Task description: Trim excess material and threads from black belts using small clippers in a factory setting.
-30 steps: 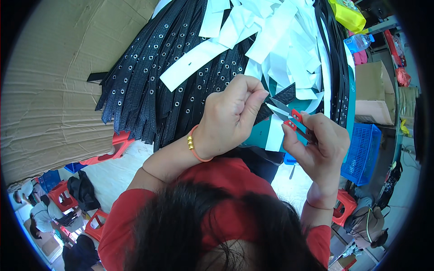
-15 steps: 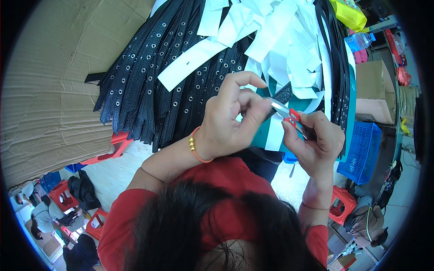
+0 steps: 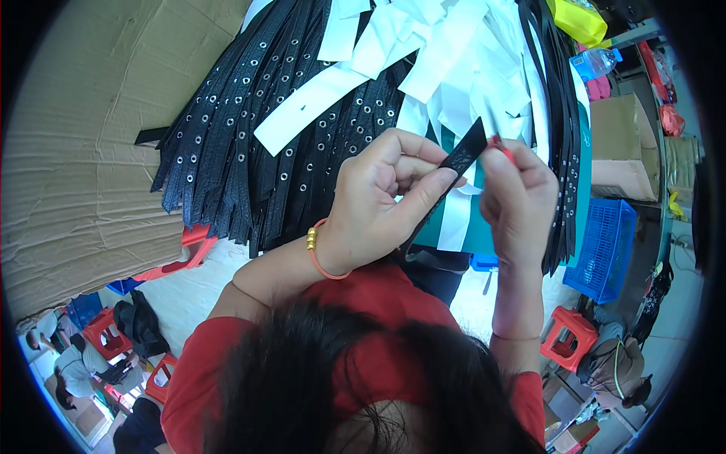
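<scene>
My left hand [image 3: 378,204] pinches a narrow black strap [image 3: 452,170] whose end sticks up between both hands. An orange cord bracelet with gold beads circles that wrist. My right hand [image 3: 518,200] is closed around a small red-handled cutter [image 3: 501,146], of which only the red tip shows, touching the strap's upper end. Both hands hover over the near edge of a table piled with black eyelet belts [image 3: 249,144] and white strips [image 3: 423,53]. My head and red top fill the lower part of the view.
Brown cardboard [image 3: 83,136] covers the left. A teal table edge [image 3: 484,227] shows below the hands. A blue plastic crate [image 3: 605,250], red stools [image 3: 567,340] and a cardboard box [image 3: 624,144] stand on the right. Seated people appear at the lower left.
My hands have drawn closer and higher. The black strap end now stands up between them, and the cutter's blades, visible earlier, are hidden in my right hand.
</scene>
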Action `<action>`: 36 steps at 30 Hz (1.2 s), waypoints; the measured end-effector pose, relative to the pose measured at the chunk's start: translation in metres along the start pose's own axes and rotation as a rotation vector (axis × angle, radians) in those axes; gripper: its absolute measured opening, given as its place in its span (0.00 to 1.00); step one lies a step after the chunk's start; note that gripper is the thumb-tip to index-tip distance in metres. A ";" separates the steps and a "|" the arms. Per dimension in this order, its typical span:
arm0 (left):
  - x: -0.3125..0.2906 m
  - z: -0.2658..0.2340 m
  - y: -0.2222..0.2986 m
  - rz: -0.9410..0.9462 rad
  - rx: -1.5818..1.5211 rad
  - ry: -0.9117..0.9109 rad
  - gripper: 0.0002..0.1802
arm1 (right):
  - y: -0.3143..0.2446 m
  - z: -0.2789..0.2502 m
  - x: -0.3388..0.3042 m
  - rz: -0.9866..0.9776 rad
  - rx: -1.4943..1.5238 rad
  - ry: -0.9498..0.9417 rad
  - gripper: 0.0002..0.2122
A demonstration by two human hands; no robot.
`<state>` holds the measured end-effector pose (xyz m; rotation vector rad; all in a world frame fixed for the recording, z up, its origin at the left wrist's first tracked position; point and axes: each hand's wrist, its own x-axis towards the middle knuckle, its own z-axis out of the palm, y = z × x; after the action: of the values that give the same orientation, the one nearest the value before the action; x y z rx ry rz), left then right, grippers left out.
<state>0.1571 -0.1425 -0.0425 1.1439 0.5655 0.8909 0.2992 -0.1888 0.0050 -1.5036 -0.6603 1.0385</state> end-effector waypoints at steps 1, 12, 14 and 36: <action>0.000 0.001 -0.002 0.001 -0.002 -0.005 0.12 | 0.000 0.000 0.003 0.047 0.002 -0.048 0.05; 0.012 0.004 -0.009 0.625 0.810 0.203 0.02 | 0.007 0.019 0.015 -0.099 0.060 0.114 0.06; 0.013 0.004 -0.013 0.651 0.783 0.216 0.02 | 0.003 0.020 0.016 -0.012 0.194 0.107 0.08; 0.023 0.002 -0.029 0.310 0.286 0.062 0.03 | -0.007 -0.034 -0.015 -0.703 -0.949 -0.059 0.11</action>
<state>0.1805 -0.1287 -0.0676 1.4943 0.5886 1.1392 0.3232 -0.2157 0.0150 -1.7797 -1.7279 0.1886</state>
